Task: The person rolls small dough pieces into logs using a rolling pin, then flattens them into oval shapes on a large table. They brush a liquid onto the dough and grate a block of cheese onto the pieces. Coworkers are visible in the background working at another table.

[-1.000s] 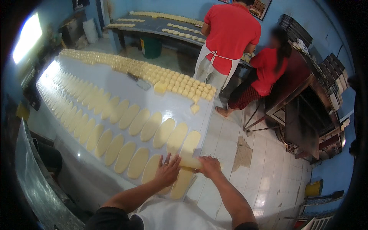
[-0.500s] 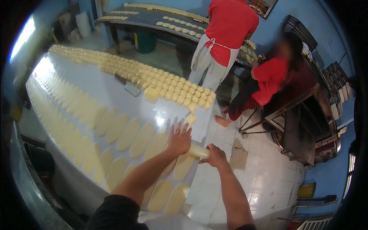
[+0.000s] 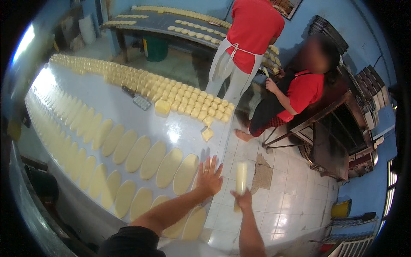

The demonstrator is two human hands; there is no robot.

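Observation:
My right hand (image 3: 243,200) grips a pale rolling pin (image 3: 241,173) near its lower end, holding it upright past the right edge of the table (image 3: 154,124). My left hand (image 3: 209,179) lies over a dough oval at that same edge, fingers spread, hiding most of it. Flattened dough ovals (image 3: 157,159) run in two rows toward the far left. Rounded dough pieces (image 3: 180,95) are packed along the table's far side. A separate dough lump (image 3: 207,135) lies beyond my left hand. Beside the packed pieces are a yellow block (image 3: 162,107) and a dark-handled metal scraper (image 3: 141,102).
Across the aisle, a person in red with a white apron (image 3: 246,43) stands at another table (image 3: 158,21) bearing dough pieces. Another person in red (image 3: 305,92) sits to the right, near a dark metal oven-like unit (image 3: 329,147). Pale tiles (image 3: 274,216) cover the floor.
The rolling pin has left the dough and swung from lying across it to upright, held in my right hand alone. My left hand has moved slightly right and down. The seated person's arm has shifted.

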